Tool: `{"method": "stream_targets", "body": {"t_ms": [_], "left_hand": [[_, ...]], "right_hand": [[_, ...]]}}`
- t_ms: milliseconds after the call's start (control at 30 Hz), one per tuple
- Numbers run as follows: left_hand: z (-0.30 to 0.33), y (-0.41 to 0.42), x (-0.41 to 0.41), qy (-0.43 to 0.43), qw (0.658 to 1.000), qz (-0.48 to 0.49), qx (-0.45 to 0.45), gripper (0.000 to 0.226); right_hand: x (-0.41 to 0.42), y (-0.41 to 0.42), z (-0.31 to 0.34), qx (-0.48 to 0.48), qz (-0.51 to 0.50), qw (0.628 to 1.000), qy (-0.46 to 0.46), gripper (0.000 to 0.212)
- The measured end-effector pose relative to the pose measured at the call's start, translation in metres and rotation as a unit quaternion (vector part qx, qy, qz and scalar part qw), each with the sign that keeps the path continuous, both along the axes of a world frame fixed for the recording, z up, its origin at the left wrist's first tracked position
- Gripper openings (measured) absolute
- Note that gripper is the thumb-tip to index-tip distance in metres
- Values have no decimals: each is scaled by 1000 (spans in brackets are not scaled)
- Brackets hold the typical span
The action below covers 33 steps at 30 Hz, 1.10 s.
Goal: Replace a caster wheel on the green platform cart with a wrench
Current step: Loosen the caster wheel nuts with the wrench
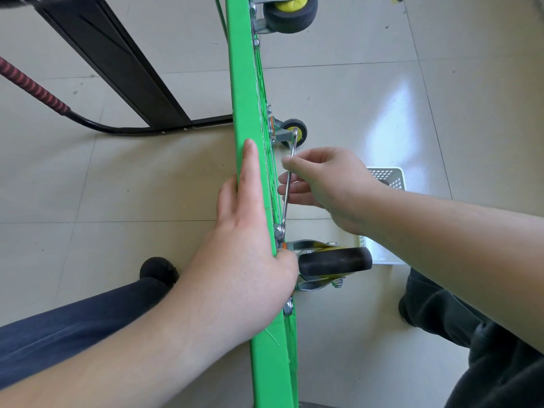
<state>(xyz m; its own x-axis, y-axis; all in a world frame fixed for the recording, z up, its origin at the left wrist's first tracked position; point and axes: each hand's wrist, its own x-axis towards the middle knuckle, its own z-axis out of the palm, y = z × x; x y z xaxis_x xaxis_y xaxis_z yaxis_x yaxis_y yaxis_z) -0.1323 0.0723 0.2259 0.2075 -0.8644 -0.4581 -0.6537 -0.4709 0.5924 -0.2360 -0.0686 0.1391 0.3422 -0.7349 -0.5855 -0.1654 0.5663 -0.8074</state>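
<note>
Head view. The green cart (247,119) stands on its edge on the tiled floor (147,178), deck edge-on to the camera, wheels facing right.

Left hand (247,237): laid flat along the deck's upper edge, fingers (249,160) straight and extended, thumb tucked down beside the nearest caster's mounting plate. It presses on the cart and grips nothing.

Right hand (326,184): fingers curled round the shank of a slim metal wrench (287,195), thumb and forefinger pinching it near the upper end. The wrench's lower end sits on a nut (278,230) at the cart's underside, just above the near caster (332,262). Whether the wrench head is fully seated on the nut cannot be told.

The near caster, black tyre in a metal fork, is attached to the cart, directly beside the left thumb. Two further casters show along the same side: one mid-frame (293,132), one at the top edge (290,13).

A white perforated basket (388,176) rests on the floor behind the right forearm. The cart's black handle frame (117,69) lies on the floor to the left.
</note>
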Motion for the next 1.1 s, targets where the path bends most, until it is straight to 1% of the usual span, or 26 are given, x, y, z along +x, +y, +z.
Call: {"method": "stream_targets", "body": {"t_ms": [100, 400, 500, 633, 767, 867, 1000, 1100], "left_hand": [[-1, 0, 0, -2, 1000, 1, -1, 120], [-1, 0, 0, 6, 1000, 9, -4, 121], [-1, 0, 0, 6, 1000, 11, -9, 121], [-2, 0, 0, 7, 1000, 10, -9, 121], [-2, 1, 1, 18, 1000, 14, -13, 120], [-3, 1, 1, 16, 1000, 16, -15, 120], [-2, 1, 1, 16, 1000, 15, -10, 120], [1, 0, 1, 20, 1000, 18, -8, 121]], "right_hand": [[-1, 1, 4, -15, 3, 1000, -8, 15], [-8, 18, 22, -122, 34, 991, -30, 8], [-16, 28, 27, -166, 61, 984, -38, 10], [-28, 39, 31, -205, 96, 972, -56, 19], [-37, 49, 33, -250, 133, 957, -67, 15], [-41, 52, 35, -259, 141, 952, -78, 9], [-36, 45, 36, -268, 134, 951, -78, 11], [-30, 31, 41, -242, 82, 961, -105, 3]]}}
